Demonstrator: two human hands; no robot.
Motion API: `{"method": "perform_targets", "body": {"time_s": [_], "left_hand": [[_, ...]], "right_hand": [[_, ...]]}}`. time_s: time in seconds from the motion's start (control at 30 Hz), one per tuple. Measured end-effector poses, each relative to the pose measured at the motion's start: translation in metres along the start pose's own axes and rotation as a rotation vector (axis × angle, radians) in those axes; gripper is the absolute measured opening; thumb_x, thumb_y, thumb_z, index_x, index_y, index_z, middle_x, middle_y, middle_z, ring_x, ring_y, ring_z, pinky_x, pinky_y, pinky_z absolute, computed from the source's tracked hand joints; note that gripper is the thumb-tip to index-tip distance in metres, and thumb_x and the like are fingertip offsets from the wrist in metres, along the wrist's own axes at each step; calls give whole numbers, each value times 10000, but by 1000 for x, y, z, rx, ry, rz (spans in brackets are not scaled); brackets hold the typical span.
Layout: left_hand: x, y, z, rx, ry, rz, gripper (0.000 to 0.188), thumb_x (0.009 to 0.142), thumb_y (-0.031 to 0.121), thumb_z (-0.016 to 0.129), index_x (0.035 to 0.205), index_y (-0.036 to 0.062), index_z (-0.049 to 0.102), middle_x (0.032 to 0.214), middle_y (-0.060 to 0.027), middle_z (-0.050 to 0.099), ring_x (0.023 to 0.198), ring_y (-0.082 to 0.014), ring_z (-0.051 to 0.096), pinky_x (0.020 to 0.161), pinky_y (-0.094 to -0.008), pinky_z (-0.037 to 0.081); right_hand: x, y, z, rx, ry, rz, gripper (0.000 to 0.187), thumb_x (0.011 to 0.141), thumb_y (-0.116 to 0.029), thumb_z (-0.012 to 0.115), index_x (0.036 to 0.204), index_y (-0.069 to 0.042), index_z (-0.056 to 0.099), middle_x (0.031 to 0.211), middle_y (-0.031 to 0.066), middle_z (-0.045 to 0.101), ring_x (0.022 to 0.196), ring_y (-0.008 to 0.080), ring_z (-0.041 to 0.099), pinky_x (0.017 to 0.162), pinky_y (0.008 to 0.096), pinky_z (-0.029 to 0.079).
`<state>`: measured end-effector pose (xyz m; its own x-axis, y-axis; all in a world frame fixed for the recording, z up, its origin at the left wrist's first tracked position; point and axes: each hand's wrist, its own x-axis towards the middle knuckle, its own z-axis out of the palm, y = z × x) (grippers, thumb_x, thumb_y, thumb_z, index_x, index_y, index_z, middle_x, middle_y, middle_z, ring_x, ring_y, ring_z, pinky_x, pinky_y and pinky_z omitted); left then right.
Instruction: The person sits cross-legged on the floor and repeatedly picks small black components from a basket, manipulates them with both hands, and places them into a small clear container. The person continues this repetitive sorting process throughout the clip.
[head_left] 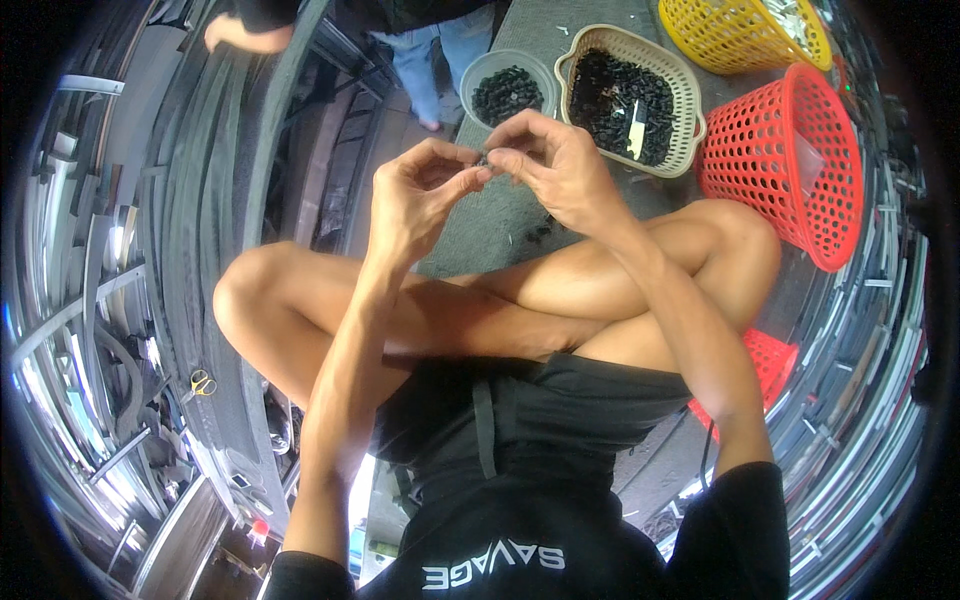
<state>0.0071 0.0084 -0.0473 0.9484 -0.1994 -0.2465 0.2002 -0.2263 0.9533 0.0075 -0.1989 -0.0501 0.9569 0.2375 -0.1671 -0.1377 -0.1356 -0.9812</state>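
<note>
Above my crossed legs, my left hand and my right hand meet fingertip to fingertip. Between them they pinch a small dark piece, mostly covered by the fingers, so its exact kind does not show. Just beyond the hands stands a round clear tub with small black pieces in it. To its right is a beige plastic basket, also holding many small black parts. A knife-like tool with a pale handle lies on those parts.
A red perforated basket lies tilted at the right, below a yellow basket with white pieces. Long strips and bars line both sides. Yellow-handled scissors rest at the left. Another person's hand shows at the top left.
</note>
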Motion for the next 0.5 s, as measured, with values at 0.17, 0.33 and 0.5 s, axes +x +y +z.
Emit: {"method": "perform_targets", "body": {"time_s": [0.17,0.33,0.5], "left_hand": [[-1,2,3,-89,39,13,205,911,101,845,1059,-14,764,925,-91,793,869,-121,740,799,-260,603],[-3,5,3,-65,30,29,186,919,86,832,1057,-19,761,938,-90,788,884,-114,739,804,-259,603],[-4,1,0,-43,-35,165,150,938,22,797,1063,-40,742,989,-93,772,896,-127,729,790,-263,603]], "right_hand": [[0,-3,-1,7,15,-13,156,971,-132,766,1056,-8,727,872,44,752,785,102,677,712,284,540],[-3,-7,-3,-24,4,-37,172,974,-156,768,1054,-8,735,881,48,760,803,114,686,746,296,550],[-4,-8,-3,7,-45,12,159,992,-153,748,1054,-7,728,899,46,753,776,98,661,708,275,543]]}}
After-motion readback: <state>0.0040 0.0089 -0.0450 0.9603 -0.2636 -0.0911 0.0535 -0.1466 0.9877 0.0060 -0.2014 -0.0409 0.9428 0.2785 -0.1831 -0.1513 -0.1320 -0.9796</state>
